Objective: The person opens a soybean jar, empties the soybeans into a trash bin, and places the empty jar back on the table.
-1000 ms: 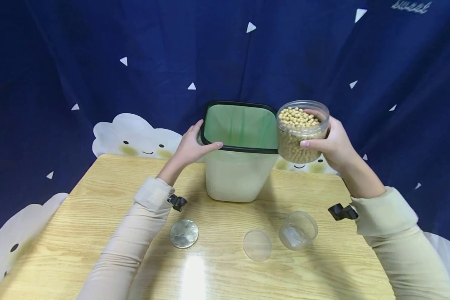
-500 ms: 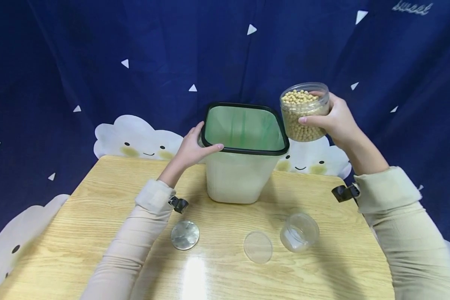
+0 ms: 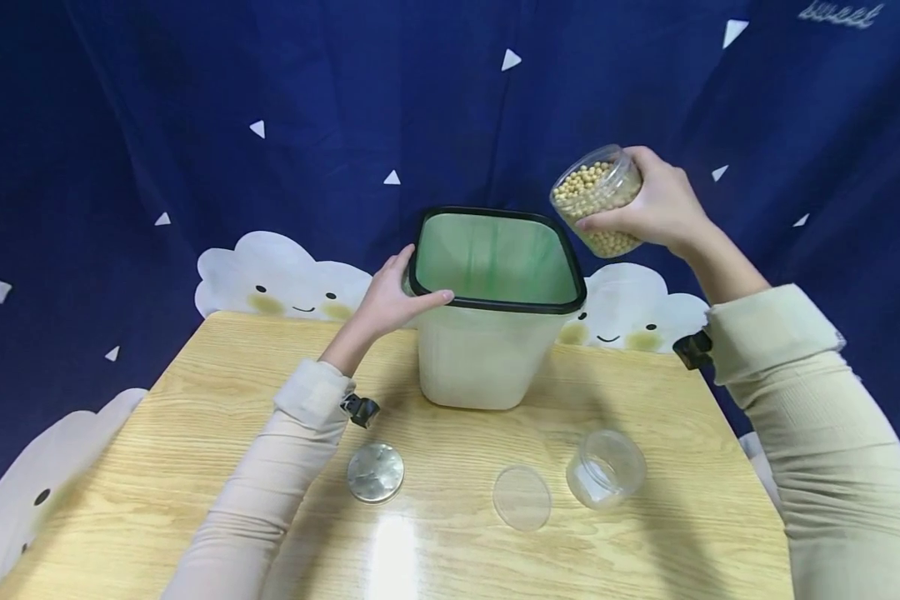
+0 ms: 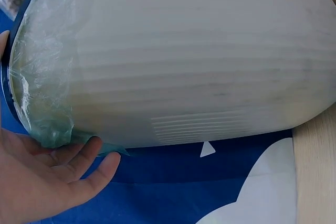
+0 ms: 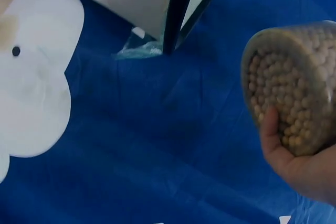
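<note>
A whitish trash bin (image 3: 480, 358) with a black rim and a green plastic liner (image 3: 495, 254) stands at the table's back. My left hand (image 3: 390, 296) holds the bin's left corner, thumb over the front rim. In the left wrist view, its fingers (image 4: 86, 158) curve beside the liner's overhanging edge. My right hand (image 3: 663, 204) grips a clear jar (image 3: 607, 200) of pale yellow soybeans (image 3: 585, 185), raised above and right of the bin. The jar tilts left with its mouth toward the bin. In the right wrist view, beans (image 5: 283, 93) show through the jar's bottom.
On the wooden table (image 3: 225, 392), a round silver lid (image 3: 375, 472) lies near my left forearm. A clear disc (image 3: 522, 497) lies front centre, beside a small clear tub (image 3: 606, 469). A dark blue curtain (image 3: 330, 108) with clouds hangs right behind the bin.
My right hand has lifted the jar of soybeans and tipped it leftward. The left hand stays at the bin's corner. The bin's right rim, formerly partly behind the jar, now shows.
</note>
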Motion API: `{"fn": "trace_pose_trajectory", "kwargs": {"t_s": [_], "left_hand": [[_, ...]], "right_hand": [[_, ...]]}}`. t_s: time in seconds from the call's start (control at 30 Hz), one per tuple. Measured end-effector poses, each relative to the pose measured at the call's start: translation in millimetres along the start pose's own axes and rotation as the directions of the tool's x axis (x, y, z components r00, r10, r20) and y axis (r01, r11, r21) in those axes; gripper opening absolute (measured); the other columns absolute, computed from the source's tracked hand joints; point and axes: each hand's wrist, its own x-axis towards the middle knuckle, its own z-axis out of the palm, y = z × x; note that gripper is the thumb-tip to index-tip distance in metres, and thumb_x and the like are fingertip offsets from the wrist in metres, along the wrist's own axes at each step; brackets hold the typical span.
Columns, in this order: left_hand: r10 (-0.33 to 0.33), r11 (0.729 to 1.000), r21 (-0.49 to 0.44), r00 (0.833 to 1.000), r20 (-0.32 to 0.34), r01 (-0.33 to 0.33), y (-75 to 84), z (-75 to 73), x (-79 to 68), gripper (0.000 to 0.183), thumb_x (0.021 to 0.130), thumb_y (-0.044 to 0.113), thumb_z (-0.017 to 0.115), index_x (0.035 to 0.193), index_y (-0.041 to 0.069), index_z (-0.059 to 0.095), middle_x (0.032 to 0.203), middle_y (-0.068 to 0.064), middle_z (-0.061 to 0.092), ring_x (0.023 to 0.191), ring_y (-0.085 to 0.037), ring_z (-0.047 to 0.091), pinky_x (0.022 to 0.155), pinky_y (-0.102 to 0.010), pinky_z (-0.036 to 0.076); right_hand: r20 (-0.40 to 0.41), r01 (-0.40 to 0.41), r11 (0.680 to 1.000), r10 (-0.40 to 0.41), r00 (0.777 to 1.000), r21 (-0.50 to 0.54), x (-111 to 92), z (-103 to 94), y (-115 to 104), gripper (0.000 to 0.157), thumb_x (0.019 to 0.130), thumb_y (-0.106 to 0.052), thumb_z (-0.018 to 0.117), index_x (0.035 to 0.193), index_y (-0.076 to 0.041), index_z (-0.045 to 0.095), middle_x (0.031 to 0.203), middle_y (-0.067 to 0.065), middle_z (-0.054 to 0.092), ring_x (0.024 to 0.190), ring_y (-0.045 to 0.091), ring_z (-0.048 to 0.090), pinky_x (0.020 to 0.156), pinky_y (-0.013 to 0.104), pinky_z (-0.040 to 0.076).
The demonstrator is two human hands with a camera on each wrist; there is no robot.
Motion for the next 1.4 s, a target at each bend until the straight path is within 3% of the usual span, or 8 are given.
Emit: {"fn": "trace_pose_trajectory", "kwargs": {"t_s": [0.23, 0.47, 0.7, 0.97, 1.4], "left_hand": [[0.003, 1.000, 0.008, 1.000, 0.011, -0.003, 0.1, 1.8, 0.0, 0.099, 0.073, 0.048, 0.069, 0.145, 0.005, 0.018, 0.146, -0.018, 0.022, 0.133, -0.027, 0.022, 0.106, -0.040, 0.023], [0.009, 1.000, 0.004, 1.000, 0.006, -0.009, 0.8, 3.3, 0.7, 0.099, 0.072, 0.050, 0.069, 0.145, 0.005, 0.018, 0.146, -0.018, 0.023, 0.133, -0.027, 0.022, 0.105, -0.040, 0.024], [0.014, 1.000, 0.006, 1.000, 0.006, -0.014, 2.2, 5.1, 1.3, 0.099, 0.073, 0.049, 0.069, 0.145, 0.005, 0.018, 0.146, -0.018, 0.023, 0.133, -0.027, 0.023, 0.105, -0.040, 0.024], [0.014, 1.000, 0.011, 1.000, 0.000, -0.014, 2.6, 6.2, 1.8, 0.098, 0.072, 0.049, 0.069, 0.145, 0.006, 0.018, 0.145, -0.018, 0.024, 0.132, -0.027, 0.024, 0.105, -0.039, 0.025], [0.003, 1.000, 0.008, 1.000, 0.003, -0.003, 6.2, 6.1, 1.7, 0.098, 0.072, 0.049, 0.069, 0.145, 0.006, 0.019, 0.145, -0.017, 0.024, 0.132, -0.026, 0.024, 0.105, -0.039, 0.025]], "right_hand": [[0.025, 0.038, 0.980, -0.034, 0.999, -0.195, 9.1, 0.0, -2.6, 0.096, 0.061, -0.038, 0.081, 0.135, 0.000, 0.033, 0.120, 0.026, 0.048, 0.104, 0.040, 0.046, 0.084, 0.053, 0.038], [0.049, 0.084, 0.930, -0.072, 0.996, -0.357, 14.8, 0.6, -7.4, 0.095, 0.059, -0.040, 0.080, 0.133, 0.000, 0.035, 0.113, 0.025, 0.051, 0.096, 0.040, 0.049, 0.076, 0.055, 0.040], [0.068, 0.080, 0.907, -0.057, 0.996, -0.412, 17.6, -1.0, -6.4, 0.096, 0.059, -0.040, 0.080, 0.133, 0.000, 0.034, 0.116, 0.027, 0.049, 0.096, 0.040, 0.048, 0.075, 0.055, 0.040], [0.071, 0.084, 0.855, -0.055, 0.996, -0.512, 19.5, -4.2, -8.1, 0.096, 0.060, -0.039, 0.079, 0.134, 0.000, 0.032, 0.113, 0.029, 0.047, 0.094, 0.042, 0.046, 0.070, 0.056, 0.041], [0.100, 0.118, 0.806, -0.073, 0.992, -0.579, 21.7, -5.7, -11.1, 0.091, 0.059, -0.038, 0.080, 0.128, 0.000, 0.033, 0.114, 0.029, 0.045, 0.101, 0.046, 0.042, 0.072, 0.061, 0.040]]}}
